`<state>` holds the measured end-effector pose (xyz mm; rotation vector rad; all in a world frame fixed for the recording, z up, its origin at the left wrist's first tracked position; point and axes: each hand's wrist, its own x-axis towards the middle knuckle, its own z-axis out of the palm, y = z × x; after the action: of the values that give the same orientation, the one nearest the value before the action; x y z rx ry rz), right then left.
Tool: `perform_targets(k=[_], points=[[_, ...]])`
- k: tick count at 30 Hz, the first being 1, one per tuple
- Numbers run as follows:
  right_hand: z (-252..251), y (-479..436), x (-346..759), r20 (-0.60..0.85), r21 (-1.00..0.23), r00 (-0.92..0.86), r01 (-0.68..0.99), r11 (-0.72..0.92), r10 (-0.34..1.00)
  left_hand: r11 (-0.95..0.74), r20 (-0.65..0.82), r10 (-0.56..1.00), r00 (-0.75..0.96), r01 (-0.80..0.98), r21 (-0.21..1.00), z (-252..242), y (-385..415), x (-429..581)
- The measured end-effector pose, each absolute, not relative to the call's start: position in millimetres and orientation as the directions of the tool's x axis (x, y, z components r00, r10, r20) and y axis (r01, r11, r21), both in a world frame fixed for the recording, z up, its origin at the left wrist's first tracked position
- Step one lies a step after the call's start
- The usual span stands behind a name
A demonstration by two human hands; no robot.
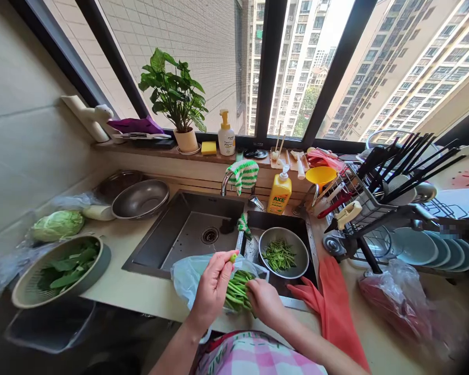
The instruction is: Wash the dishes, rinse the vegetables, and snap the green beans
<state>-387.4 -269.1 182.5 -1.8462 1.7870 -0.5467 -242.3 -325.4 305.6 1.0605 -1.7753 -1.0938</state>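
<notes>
My left hand (214, 278) is closed, with a small green stem piece (233, 257) pinched between thumb and forefinger. My right hand (264, 298) has its fingers curled at the edge of a bunch of long green stems (237, 291), touching them. The bunch lies in a pale, translucent plastic bag (185, 273) at the counter's front edge, below both hands. Short cut green pieces fill the bottom of a steel bowl (264, 245) in the right sink basin. Which stems my right fingers grip is partly hidden.
The wide left sink basin (195, 224) has a drain and dark bits. Leafy greens sit in a colander (97, 245) at left, near a cabbage (58, 225) and pans (140, 199). Red rubber gloves (332, 297) lie at right, below a dish rack (359, 208). A soap bottle (280, 192) stands behind.
</notes>
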Motion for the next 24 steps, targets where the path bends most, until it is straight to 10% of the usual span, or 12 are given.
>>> perform_targets(k=[3, 8, 13, 24], points=[[188, -288, -368, 0.004, -0.494, 0.155, -0.859, -0.136, -0.988, 0.12, 0.084, -0.93, -0.358, -0.079, 0.99, 315, -330, -244], [225, -298, -405, 0.172, -0.787, -0.141, -0.615, -0.05, -0.975, -0.09, -0.059, -0.914, -0.402, 0.058, 0.994, 309, -353, -283], [265, -302, -485, 0.148, -0.96, -0.323, -0.274, -0.057, -0.935, -0.189, -0.112, -0.799, -0.591, 0.07, 0.979, 298, -378, -358], [247, -313, -543, 0.014, -0.96, -0.271, -0.272, 0.063, -0.962, -0.369, -0.245, -0.711, -0.659, 0.054, 0.928, 252, -403, -426]])
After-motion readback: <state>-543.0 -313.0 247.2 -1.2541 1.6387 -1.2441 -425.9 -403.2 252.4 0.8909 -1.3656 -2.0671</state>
